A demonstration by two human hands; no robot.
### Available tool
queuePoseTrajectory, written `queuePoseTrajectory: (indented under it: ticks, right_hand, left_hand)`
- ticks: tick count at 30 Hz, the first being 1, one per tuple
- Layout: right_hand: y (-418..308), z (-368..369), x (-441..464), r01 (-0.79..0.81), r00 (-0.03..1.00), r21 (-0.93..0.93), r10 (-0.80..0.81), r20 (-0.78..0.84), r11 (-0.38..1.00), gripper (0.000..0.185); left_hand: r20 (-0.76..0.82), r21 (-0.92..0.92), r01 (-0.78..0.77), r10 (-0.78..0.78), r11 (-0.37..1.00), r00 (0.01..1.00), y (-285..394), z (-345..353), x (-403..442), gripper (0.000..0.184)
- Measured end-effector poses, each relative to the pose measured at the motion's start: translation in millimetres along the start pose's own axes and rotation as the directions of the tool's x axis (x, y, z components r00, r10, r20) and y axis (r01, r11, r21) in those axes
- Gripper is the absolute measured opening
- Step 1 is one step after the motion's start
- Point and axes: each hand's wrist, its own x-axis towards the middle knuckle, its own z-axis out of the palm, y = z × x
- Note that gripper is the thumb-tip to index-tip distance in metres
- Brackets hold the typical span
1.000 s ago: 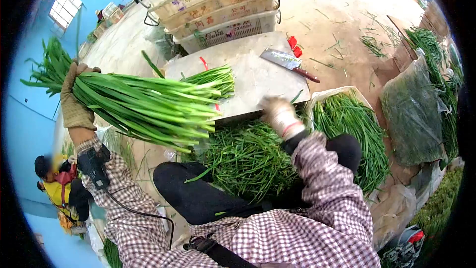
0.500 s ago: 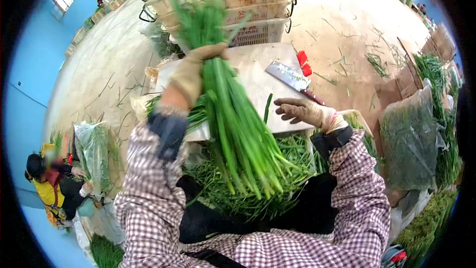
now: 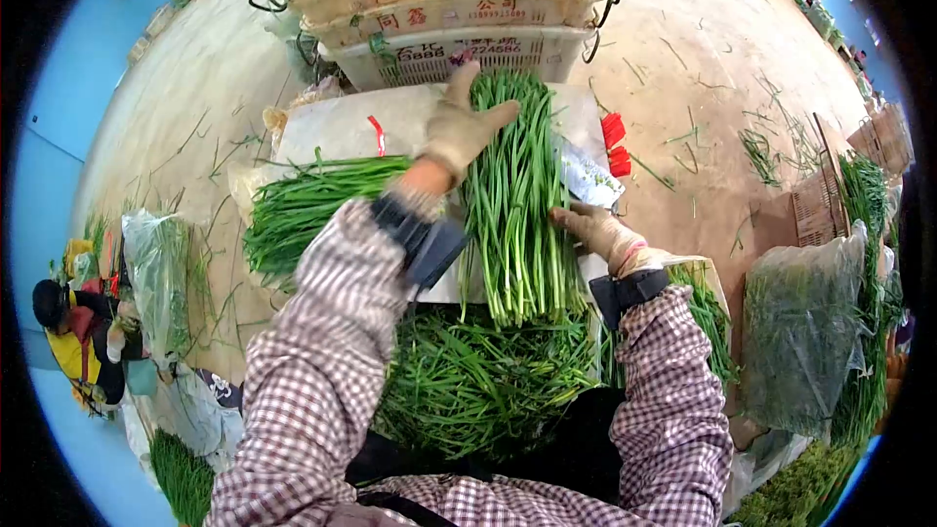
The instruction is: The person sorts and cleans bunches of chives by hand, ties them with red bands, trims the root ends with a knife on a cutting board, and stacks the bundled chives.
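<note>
A large bunch of long green chives (image 3: 522,205) lies lengthwise on the pale board (image 3: 322,127), its cut stalk ends toward me. Spread over the bunch's upper left side is my left hand (image 3: 464,127), gloved and open, its thumb reaching onto the leaves. My right hand (image 3: 600,234), also gloved, has its fingers stretched out against the bunch's lower right edge. Partly covered by the leaves, a cleaver (image 3: 589,176) rests on the board to the right; its handle is hidden. Another bunch of chives (image 3: 317,210) lies to the left, near a red tie (image 3: 377,135).
Stacked plastic crates (image 3: 449,15) stand behind the board. Red strips (image 3: 615,144) sit at its right edge. Loose green trimmings (image 3: 478,381) fill the space before my lap. A plastic-wrapped pile (image 3: 800,322) stands right; a seated person (image 3: 83,337) is at left.
The bunch that my left hand gripped in the air now lies on the board. My left hand has loosened its grip, and my right hand has come against the bunch's side.
</note>
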Motion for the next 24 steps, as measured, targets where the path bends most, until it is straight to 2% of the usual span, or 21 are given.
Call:
queuePoseTrajectory:
  ticks: [1,2,3,4,5,6,8,10,11,12,13,14,15,16,18,19,20,21,22,23,24]
  right_hand:
    - [-8.4,1.3,-6.9,-0.022,1.000,0.013,0.022,-0.005,1.000,0.089]
    - [-7.0,-2.3,-7.3,0.002,1.000,-0.048,-0.001,0.012,0.999,0.091]
    - [-17.0,-4.6,-21.2,-0.045,0.998,0.016,0.044,0.054,0.999,0.091]
    - [-28.3,-6.8,-33.7,-0.091,0.992,0.076,0.084,0.096,0.993,0.092]
    - [-22.0,-8.8,-31.4,-0.117,0.989,0.062,0.111,0.094,0.991,0.089]
    - [-27.6,-6.7,-44.3,-0.105,0.991,0.129,0.092,0.102,0.986,0.082]
    - [-19.9,-4.3,-39.7,-0.183,0.981,0.169,0.168,0.096,0.969,0.075]
    - [-11.3,1.1,-31.0,-0.091,0.995,0.016,0.090,0.039,0.996,0.071]
    - [-9.3,6.2,-25.1,-0.065,0.997,-0.056,0.067,0.039,0.996,0.069]
    - [-7.7,13.6,-20.6,-0.041,0.998,-0.083,0.046,0.051,0.996,0.067]
    - [-6.2,21.4,-16.9,-0.029,0.997,-0.041,0.032,0.075,0.999,0.065]
    - [3.2,31.0,-6.4,0.045,0.994,0.066,-0.051,0.095,0.997,0.063]
    - [-11.9,39.7,-15.9,-0.119,0.980,0.190,0.085,0.179,0.975,0.059]
    - [-8.8,51.7,-9.8,-0.113,0.984,0.284,0.068,0.165,0.952,0.053]
    - [-6.0,64.4,-17.1,-0.111,0.968,0.673,-0.075,0.241,0.731,0.053]
    - [-4.0,67.1,-16.9,-0.079,0.960,0.670,-0.124,0.249,0.738,0.054]
    - [-4.6,70.5,-17.2,-0.050,0.949,0.666,-0.173,0.264,0.744,0.055]
    - [-17.5,73.9,-31.0,0.038,0.965,0.602,-0.185,0.183,0.797,0.056]
    - [-18.2,78.8,-35.2,0.077,0.954,0.607,-0.235,0.185,0.791,0.058]
    - [-21.9,81.5,-40.5,0.107,0.961,0.556,-0.230,0.155,0.824,0.059]
    - [-26.5,82.8,-47.2,0.139,0.966,0.501,-0.227,0.120,0.854,0.060]
  left_hand:
    - [0.081,-0.260,-0.025,0.048,0.965,0.996,1.3,-24.9,-22.1,0.071]
    - [0.146,-0.508,-0.022,0.111,0.861,0.983,-1.3,-49.3,-46.0,0.068]
    - [0.322,-0.461,0.231,-0.081,0.857,0.943,1.8,-76.1,-72.4,0.060]
    - [0.477,-0.373,0.461,-0.260,0.805,0.840,1.7,-97.4,-96.3,0.053]
    - [0.523,-0.302,0.574,-0.371,0.761,0.768,-21.5,-97.7,-117.5,0.049]
    - [0.557,-0.229,0.672,-0.471,0.704,0.684,-50.0,-88.1,-138.1,0.046]
    - [0.561,-0.342,0.737,-0.503,0.583,0.658,-72.9,-71.3,-177.2,0.045]
    - [0.603,-0.271,0.686,-0.437,0.676,0.668,-79.4,-45.3,-178.7,0.058]
    - [0.608,-0.325,0.690,-0.415,0.647,0.676,-67.7,-33.1,-172.9,0.062]
    - [0.702,-0.380,0.784,-0.399,0.491,0.590,-78.8,-10.5,-159.1,0.064]
    - [0.787,-0.371,0.857,-0.370,0.357,0.494,-45.7,-11.6,-153.0,0.062]
    - [0.748,-0.392,0.824,-0.379,0.409,0.544,-61.2,20.1,-143.8,0.064]
    - [0.706,-0.408,0.788,-0.387,0.462,0.592,-77.8,52.3,-134.6,0.066]
    - [0.765,-0.392,0.850,-0.389,0.352,0.514,-44.2,37.6,-129.7,0.068]
    - [0.822,-0.386,0.882,-0.333,0.271,0.462,-42.4,34.2,-130.0,0.069]
    - [0.845,-0.383,0.894,-0.301,0.232,0.441,-41.7,31.2,-128.0,0.070]
    - [0.850,-0.365,0.903,-0.316,0.226,0.423,-45.3,29.3,-127.9,0.071]
    - [0.817,-0.328,0.897,-0.388,0.296,0.426,-64.8,44.4,-126.6,0.071]
    - [0.780,-0.280,0.889,-0.455,0.363,0.431,-80.2,57.2,-125.1,0.072]
    - [0.805,-0.248,0.908,-0.451,0.337,0.386,-77.9,53.0,-127.8,0.071]
    - [0.647,-0.237,0.844,-0.569,0.482,0.507,-76.2,57.0,-133.1,0.067]
